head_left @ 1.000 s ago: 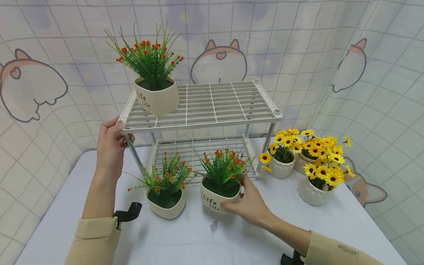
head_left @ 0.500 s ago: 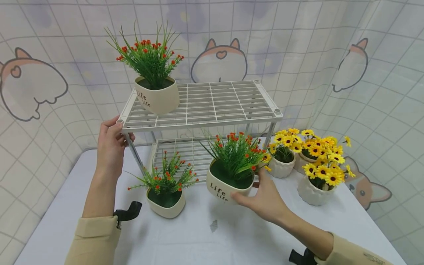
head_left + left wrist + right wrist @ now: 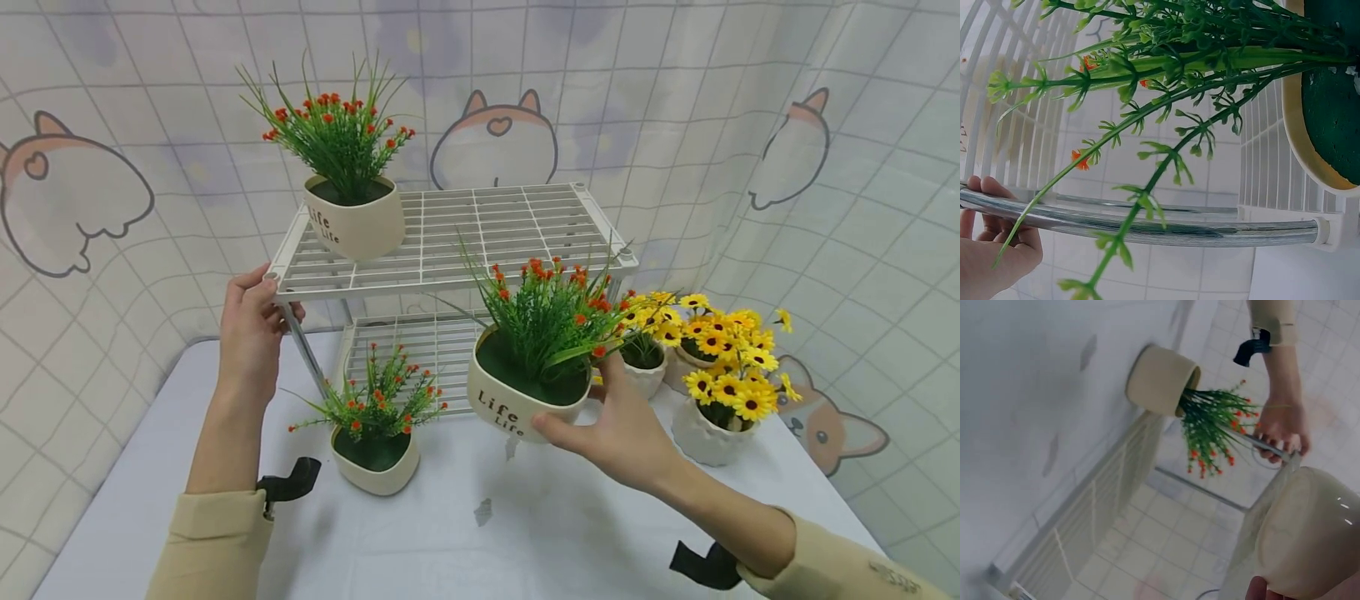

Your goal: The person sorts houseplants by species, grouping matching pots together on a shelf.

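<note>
My right hand (image 3: 626, 425) holds a cream "Life" pot of red flowers (image 3: 497, 398), thumb on its front, lifted above the table before the white wire shelf rack (image 3: 487, 225). From below, the right wrist view shows that pot's smooth underside (image 3: 1310, 531). My left hand (image 3: 251, 342) grips the upper shelf's front left corner; in the left wrist view its fingers are by the metal post (image 3: 1210, 232). A matching flower pot (image 3: 367, 229) stands on the upper shelf's left. Another pot of red flowers (image 3: 382, 477) sits on the table before the lower shelf.
Three white pots of yellow flowers stand right of the rack, the nearest flower pot (image 3: 708, 437) at the front. Behind hangs a checked curtain (image 3: 660, 100) with cartoon animals. A white cloth (image 3: 420, 550) with small grey marks covers the table.
My right hand has raised the flower pot off the table, moving it up and slightly right, level with the gap below the upper shelf. The left hand stays on the shelf corner.
</note>
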The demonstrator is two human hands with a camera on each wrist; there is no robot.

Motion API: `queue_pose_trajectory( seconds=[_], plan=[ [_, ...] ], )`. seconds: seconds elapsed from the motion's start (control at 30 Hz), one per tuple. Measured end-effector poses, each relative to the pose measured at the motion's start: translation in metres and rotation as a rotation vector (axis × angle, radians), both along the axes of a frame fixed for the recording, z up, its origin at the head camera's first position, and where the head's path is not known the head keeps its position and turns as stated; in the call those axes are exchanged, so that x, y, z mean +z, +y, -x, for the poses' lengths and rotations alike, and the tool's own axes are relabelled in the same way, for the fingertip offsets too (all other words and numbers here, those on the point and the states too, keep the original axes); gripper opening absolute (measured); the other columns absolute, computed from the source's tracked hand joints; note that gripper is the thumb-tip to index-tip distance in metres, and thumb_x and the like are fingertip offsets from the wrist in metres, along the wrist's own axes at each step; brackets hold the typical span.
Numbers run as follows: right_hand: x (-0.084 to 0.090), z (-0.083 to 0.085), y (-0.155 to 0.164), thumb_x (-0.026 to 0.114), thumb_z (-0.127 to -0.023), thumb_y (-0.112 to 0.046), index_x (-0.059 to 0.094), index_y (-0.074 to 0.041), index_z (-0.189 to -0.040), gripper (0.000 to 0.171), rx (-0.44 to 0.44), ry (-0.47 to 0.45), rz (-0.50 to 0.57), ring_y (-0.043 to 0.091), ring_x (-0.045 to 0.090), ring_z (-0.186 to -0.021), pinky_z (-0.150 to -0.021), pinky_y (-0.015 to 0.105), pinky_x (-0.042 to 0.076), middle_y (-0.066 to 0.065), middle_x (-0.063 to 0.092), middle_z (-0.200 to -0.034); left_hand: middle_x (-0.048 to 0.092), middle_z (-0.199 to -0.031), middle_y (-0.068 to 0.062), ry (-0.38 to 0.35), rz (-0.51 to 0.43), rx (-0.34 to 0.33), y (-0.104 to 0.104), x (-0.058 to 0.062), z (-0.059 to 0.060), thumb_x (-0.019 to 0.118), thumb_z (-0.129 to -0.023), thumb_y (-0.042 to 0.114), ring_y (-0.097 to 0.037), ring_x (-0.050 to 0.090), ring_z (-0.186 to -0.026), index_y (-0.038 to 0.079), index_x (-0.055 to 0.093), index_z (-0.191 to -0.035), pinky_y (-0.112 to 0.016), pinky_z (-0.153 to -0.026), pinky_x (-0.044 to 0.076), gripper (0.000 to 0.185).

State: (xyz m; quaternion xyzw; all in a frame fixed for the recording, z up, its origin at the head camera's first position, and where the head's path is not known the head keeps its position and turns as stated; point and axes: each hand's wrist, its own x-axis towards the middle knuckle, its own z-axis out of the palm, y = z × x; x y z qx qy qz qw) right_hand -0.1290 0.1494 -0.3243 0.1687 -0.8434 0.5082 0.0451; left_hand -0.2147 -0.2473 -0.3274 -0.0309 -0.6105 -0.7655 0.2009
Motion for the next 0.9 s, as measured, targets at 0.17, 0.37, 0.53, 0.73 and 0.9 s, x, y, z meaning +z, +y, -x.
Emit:
queue_pose_trajectory(
  seconds=[0.17,0.37,0.53,0.73,0.9],
  plan=[
    [0.019,0.001,-0.001,0.084,-0.083,-0.023,0.032,-0.007,-0.153,0.089,0.012,0.092,0.026,0.032,0.047,-0.132,-0.099,0.058,0.048,0.013,0.044,-0.147,0.058,-0.117,-0.006,0.003,0.0,-0.001,0.0,0.0,0.0,0.046,-0.108,0.025,-0.017,0.051,-0.084,0.015,0.043,-0.135,-0.023,-0.079,0.044,0.029],
    [0.044,0.011,-0.005,0.082,-0.084,-0.02,0.03,-0.011,-0.156,0.09,0.041,0.189,0.045,0.027,0.042,-0.137,-0.101,0.062,0.045,0.008,0.043,-0.151,0.058,-0.118,-0.006,0.004,0.007,0.004,0.0,0.0,0.0,0.045,-0.108,0.026,-0.017,0.051,-0.085,0.015,0.044,-0.135,-0.023,-0.08,0.044,0.029],
    [0.063,0.027,-0.013,0.082,-0.084,-0.017,0.031,-0.012,-0.156,0.088,0.054,0.257,0.062,0.024,0.043,-0.133,-0.097,0.056,0.047,0.006,0.043,-0.15,0.059,-0.118,-0.006,0.014,0.011,0.009,-0.001,0.0,0.0,0.046,-0.108,0.026,-0.017,0.051,-0.085,0.014,0.044,-0.135,-0.023,-0.08,0.045,0.029],
    [0.076,0.055,-0.026,0.084,-0.084,-0.02,0.034,-0.009,-0.152,0.085,0.012,0.271,0.078,0.021,0.044,-0.127,-0.095,0.051,0.045,0.007,0.047,-0.143,0.06,-0.118,-0.007,0.012,-0.002,0.006,-0.001,-0.001,-0.001,0.047,-0.108,0.026,-0.016,0.052,-0.083,0.014,0.044,-0.135,-0.022,-0.079,0.045,0.03],
    [0.077,0.081,-0.037,0.084,-0.084,-0.018,0.035,-0.004,-0.148,0.082,0.004,0.251,0.131,0.022,0.047,-0.124,-0.095,0.045,0.051,0.01,0.046,-0.141,0.06,-0.118,-0.006,0.017,0.007,0.008,-0.001,-0.002,-0.001,0.046,-0.108,0.027,-0.016,0.052,-0.083,0.014,0.044,-0.135,-0.023,-0.08,0.045,0.03]
  ],
)
